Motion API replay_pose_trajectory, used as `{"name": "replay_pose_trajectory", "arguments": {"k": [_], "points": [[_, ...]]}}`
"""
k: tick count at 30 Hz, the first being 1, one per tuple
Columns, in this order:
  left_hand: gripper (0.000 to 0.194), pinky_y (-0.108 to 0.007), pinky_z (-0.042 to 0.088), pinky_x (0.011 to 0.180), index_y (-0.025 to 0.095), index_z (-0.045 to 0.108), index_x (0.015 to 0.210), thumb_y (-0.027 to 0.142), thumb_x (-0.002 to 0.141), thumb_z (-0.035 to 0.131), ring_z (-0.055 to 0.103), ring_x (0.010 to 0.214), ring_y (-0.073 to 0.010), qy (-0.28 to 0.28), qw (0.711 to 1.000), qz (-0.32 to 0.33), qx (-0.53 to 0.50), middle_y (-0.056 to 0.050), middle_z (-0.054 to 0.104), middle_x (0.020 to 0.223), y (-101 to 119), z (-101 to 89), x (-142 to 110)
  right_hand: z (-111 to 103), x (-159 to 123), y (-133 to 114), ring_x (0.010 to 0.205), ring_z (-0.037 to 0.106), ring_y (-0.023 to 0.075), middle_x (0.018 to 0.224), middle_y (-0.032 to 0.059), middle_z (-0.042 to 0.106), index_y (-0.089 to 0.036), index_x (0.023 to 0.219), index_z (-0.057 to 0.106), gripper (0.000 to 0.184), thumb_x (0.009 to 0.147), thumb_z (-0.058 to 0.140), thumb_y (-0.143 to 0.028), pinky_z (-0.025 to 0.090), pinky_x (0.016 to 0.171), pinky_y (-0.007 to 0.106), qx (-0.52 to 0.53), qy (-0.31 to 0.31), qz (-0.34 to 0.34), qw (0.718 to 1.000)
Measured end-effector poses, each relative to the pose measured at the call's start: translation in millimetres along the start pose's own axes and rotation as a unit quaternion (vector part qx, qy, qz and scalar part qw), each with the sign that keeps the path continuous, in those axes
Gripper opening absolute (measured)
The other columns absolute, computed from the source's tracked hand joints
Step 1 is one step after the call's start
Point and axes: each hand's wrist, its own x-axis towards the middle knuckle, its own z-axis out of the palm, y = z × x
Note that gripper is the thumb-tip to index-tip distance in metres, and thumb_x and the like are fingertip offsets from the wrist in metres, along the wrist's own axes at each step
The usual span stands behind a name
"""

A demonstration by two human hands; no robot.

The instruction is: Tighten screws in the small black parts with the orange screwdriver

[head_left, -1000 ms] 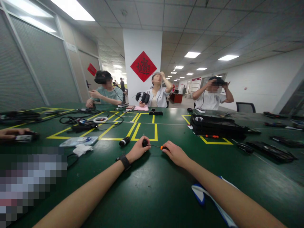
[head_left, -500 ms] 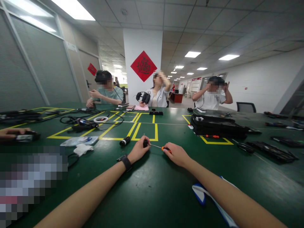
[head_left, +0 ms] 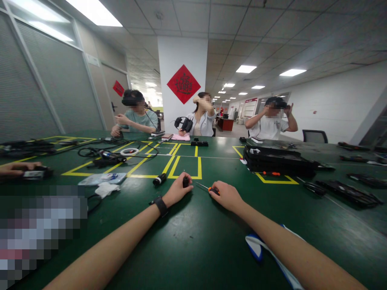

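My left hand (head_left: 178, 188) is closed around a small black part (head_left: 185, 182), mostly hidden by the fingers. In my right hand (head_left: 226, 195) is a screwdriver (head_left: 214, 190) with an orange and black handle, gripped near the front. Its thin metal shaft points left toward the black part, and a small gap separates the tip from my left fingers. Just left of my left hand a black cylinder (head_left: 159, 179) with a pale end lies on the green table (head_left: 193, 241).
Black trays (head_left: 278, 159) are stacked at the right, an orange-handled tool (head_left: 271, 173) before them. Cables (head_left: 117, 151) and a plastic bag (head_left: 102, 179) lie at left. A blue-and-white strap (head_left: 255, 246) passes under my right forearm. Another person's hand (head_left: 21, 169) is at far left; three people sit opposite.
The screwdriver has drawn back slightly to the right, and its tip has come away from my left hand. My left hand keeps hold of the black part. The middle person's raised arm has lowered.
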Motion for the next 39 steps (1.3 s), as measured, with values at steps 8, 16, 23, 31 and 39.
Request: {"name": "replay_pose_trajectory", "arguments": {"k": [8, 16, 23, 31, 39], "points": [[0.035, -0.022, 0.044, 0.056, 0.025, 0.033, 0.105, 0.023, 0.074, 0.048, 0.052, 0.061, -0.0068, 0.085, 0.981, -0.054, -0.164, 0.000, 0.049, 0.096, 23.7, 1.4, -5.6, -22.1, 1.2, -19.8, 0.102, 0.046, 0.0228, 0.110, 0.0111, 0.052, -0.018, 0.114, 0.048, 0.034, 0.082, 0.047, -0.030, 0.039, 0.084, 0.037, -0.053, 0.104, -0.133, 0.984], [0.049, -0.016, 0.036, 0.035, 0.030, 0.018, 0.124, 0.028, 0.078, 0.037, 0.052, 0.052, -0.0073, -0.143, 0.950, -0.079, -0.266, -0.004, 0.049, 0.097, 65.0, 15.5, -23.6, -23.8, -6.1, -39.6, 0.114, 0.040, 0.0213, 0.123, 0.0123, 0.045, -0.016, 0.128, 0.034, 0.054, 0.080, 0.053, -0.033, 0.035, 0.095, 0.038, 0.103, 0.081, -0.277, 0.952], [0.046, -0.021, 0.046, 0.043, 0.027, 0.026, 0.124, 0.051, 0.084, 0.024, 0.058, 0.078, -0.0165, -0.094, 0.971, -0.051, -0.213, -0.009, 0.047, 0.113, 72.9, 16.5, -23.2, -27.5, -8.9, -37.7, 0.103, 0.048, 0.0207, 0.103, 0.0076, 0.051, -0.020, 0.109, 0.051, 0.036, 0.075, 0.059, -0.030, 0.041, 0.086, 0.035, 0.208, 0.073, -0.227, 0.948], [0.035, -0.040, 0.035, 0.095, 0.019, 0.047, 0.113, 0.037, 0.083, 0.042, 0.047, 0.106, -0.0204, 0.033, 0.987, 0.076, 0.136, -0.008, 0.049, 0.113, 13.9, -12.3, -4.6, -35.0, 13.6, 46.2, 0.075, 0.051, 0.0166, 0.091, 0.0064, 0.053, -0.016, 0.099, 0.056, 0.031, 0.077, 0.055, -0.038, 0.044, 0.067, 0.030, 0.185, 0.171, 0.005, 0.968], [0.045, -0.039, 0.035, 0.094, 0.022, 0.044, 0.118, 0.041, 0.078, 0.050, 0.045, 0.107, -0.0230, -0.053, 0.954, 0.119, 0.269, -0.009, 0.047, 0.115, 6.7, -3.2, -8.2, -24.7, -31.0, 169.4, 0.094, 0.052, 0.0200, 0.101, 0.0070, 0.053, -0.019, 0.102, 0.055, 0.033, 0.074, 0.056, -0.037, 0.041, 0.086, 0.036, 0.156, 0.056, 0.064, 0.984]]}}
